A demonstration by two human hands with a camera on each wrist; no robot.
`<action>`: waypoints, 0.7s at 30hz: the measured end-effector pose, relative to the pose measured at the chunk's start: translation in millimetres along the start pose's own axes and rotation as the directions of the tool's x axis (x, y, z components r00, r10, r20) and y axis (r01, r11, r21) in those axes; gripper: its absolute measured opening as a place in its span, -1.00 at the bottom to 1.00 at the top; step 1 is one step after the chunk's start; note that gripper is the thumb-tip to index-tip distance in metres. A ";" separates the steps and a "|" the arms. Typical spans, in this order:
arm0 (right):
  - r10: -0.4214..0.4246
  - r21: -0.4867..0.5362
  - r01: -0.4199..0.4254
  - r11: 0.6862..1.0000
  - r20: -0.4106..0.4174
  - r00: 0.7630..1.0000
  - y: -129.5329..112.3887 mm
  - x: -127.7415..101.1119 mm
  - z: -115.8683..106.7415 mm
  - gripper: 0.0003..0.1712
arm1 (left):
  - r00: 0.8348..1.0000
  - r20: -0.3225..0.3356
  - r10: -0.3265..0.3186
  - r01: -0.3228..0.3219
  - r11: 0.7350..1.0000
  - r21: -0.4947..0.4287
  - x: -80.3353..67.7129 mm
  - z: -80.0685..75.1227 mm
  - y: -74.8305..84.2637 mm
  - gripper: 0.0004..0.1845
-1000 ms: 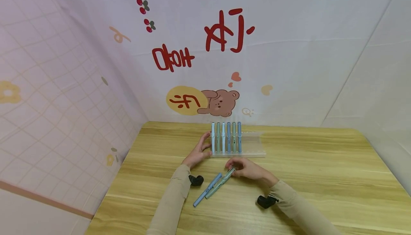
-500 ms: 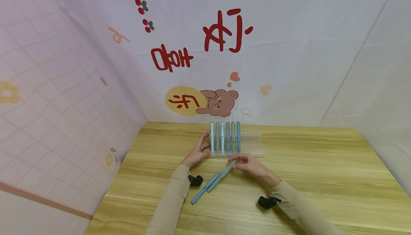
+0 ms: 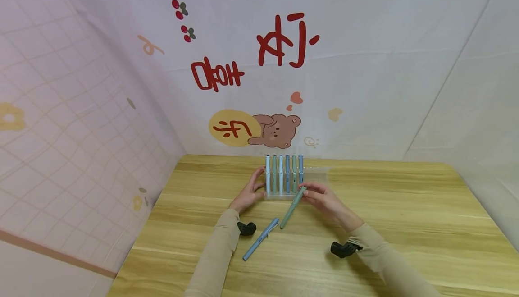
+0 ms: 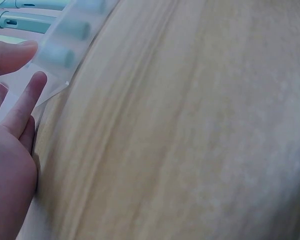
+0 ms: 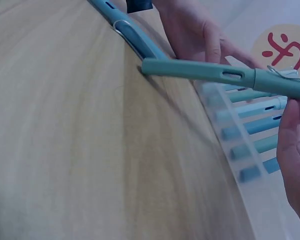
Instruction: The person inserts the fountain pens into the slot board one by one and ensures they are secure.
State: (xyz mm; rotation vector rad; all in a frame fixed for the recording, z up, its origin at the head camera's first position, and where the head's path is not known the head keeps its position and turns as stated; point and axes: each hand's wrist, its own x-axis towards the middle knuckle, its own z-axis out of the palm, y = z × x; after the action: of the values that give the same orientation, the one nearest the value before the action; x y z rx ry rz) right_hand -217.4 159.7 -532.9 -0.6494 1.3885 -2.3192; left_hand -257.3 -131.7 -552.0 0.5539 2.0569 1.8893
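Observation:
A clear plastic pen rack (image 3: 314, 184) stands on the wooden table (image 3: 405, 216) and holds several pens (image 3: 284, 173) upright in pale blue and green. My left hand (image 3: 250, 192) rests against the rack's left end (image 4: 55, 65) with straight fingers (image 4: 27, 92). My right hand (image 3: 320, 196) pinches a green pen (image 3: 293, 207) by its upper end, lifted and tilted just in front of the rack. In the right wrist view the green pen (image 5: 210, 72) crosses above the table beside the racked pens (image 5: 250, 135). A blue pen (image 3: 261, 239) lies flat on the table.
A printed backdrop with a bear picture (image 3: 275, 130) hangs behind the table, and a patterned sheet (image 3: 61, 130) closes off the left side. The rack's right half has no pens in it. Black wrist mounts (image 3: 343, 249) sit on both forearms.
My right hand has lifted the green pen off the table, away from the blue pen, and carried it up and back toward the rack. The left hand has stayed by the rack.

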 end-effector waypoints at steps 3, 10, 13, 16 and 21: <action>-0.003 -0.011 0.003 1.000 0.013 1.000 -6.7 0.2 -0.2 -0.65 | 1.000 0.012 -0.003 0.003 1.000 -0.011 -2.5 0.3 5.7 -0.02; 0.001 -0.053 -0.001 0.999 0.001 1.000 -21.7 -0.1 -7.7 -0.55 | 0.999 0.044 -0.018 0.019 0.999 -0.027 -10.1 1.6 26.2 -0.04; 0.014 -0.127 -0.017 0.992 -0.025 1.000 -26.9 0.5 -11.8 -0.61 | 0.999 0.044 -0.017 0.018 1.000 -0.023 -11.6 2.2 29.0 -0.05; 0.053 -0.223 -0.064 0.973 -0.053 0.997 -32.7 2.7 -13.9 -0.66 | 0.999 0.045 -0.017 0.018 0.999 -0.029 -11.3 2.2 28.6 -0.05; 0.124 -0.355 -0.149 0.923 -0.092 0.988 -47.6 10.8 -10.9 -0.51 | 0.999 0.040 -0.013 0.014 0.999 -0.037 -7.0 0.8 19.6 -0.03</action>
State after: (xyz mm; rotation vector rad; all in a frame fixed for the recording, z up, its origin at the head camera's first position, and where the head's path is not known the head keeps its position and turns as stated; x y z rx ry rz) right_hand -235.8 183.5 -493.0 -0.5561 1.8544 -2.0102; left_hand -249.2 -133.0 -532.8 0.5628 1.9916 1.8894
